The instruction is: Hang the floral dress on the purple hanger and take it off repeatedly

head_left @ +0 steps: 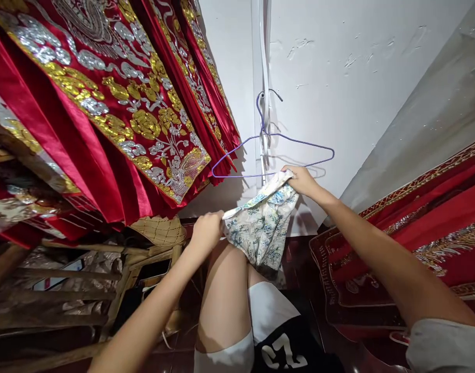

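Observation:
A white garment (pixel 264 228) with a blue and green floral print is stretched between my hands above my knees. Whether it is a skirt or shorts, I cannot tell. My left hand (pixel 207 228) is closed around the left end of its upper edge. My right hand (pixel 300 180) pinches the other end, which sits higher, so the edge slants up to the right. Below that edge the cloth hangs in loose folds. Just beyond my right hand, a purple wire hanger (pixel 299 140) hangs from a white upright (pixel 265 57) with nothing on it.
Red satin garments (pixel 144 114) with gold and silver sequins hang on the left. Below them stands a wooden rack (pixel 116 290) with a phone (pixel 58 274) on it. On the right are a translucent plastic cover (pixel 408 140) and red embroidered cloth (pixel 447 207). A white wall (pixel 330 67) closes off the back.

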